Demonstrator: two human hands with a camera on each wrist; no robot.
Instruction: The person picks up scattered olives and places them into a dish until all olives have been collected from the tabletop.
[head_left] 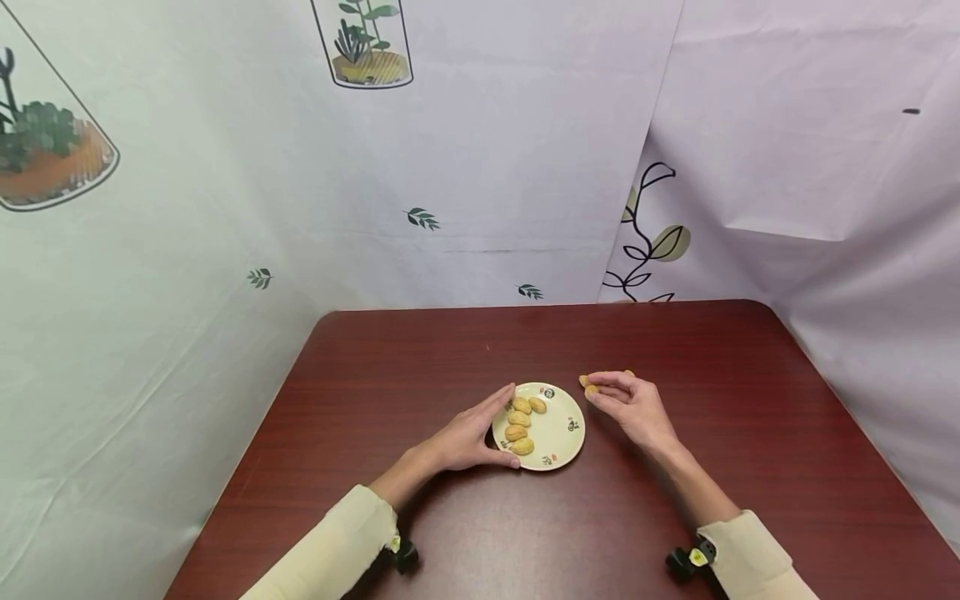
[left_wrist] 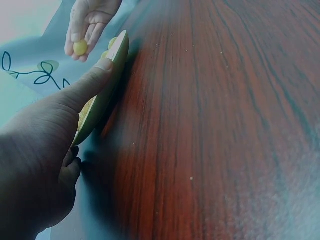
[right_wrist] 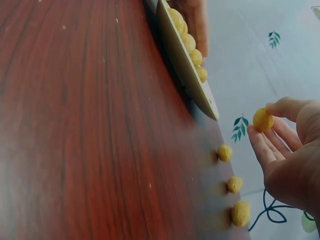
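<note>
A round cream plate (head_left: 555,433) with small printed figures lies on the table. Several yellow-brown, roundish, wrinkled pieces (head_left: 519,418) are on its left half. My left hand (head_left: 468,437) holds the plate's left side, its thumb at the near rim and its fingers along the far-left rim. Right of the plate, my right hand (head_left: 630,412) pinches one yellow piece (right_wrist: 263,120) between thumb and fingertips, above the table. Three loose pieces (right_wrist: 234,184) lie in a row on the table in the right wrist view; the right hand partly hides them in the head view.
The dark red wooden table (head_left: 420,358) has rounded far corners. White cloth (head_left: 495,167) with printed plants hangs behind it and along both sides. Both sleeves are pale, and a small black device (head_left: 681,563) sits at the right wrist, another (head_left: 406,556) at the left.
</note>
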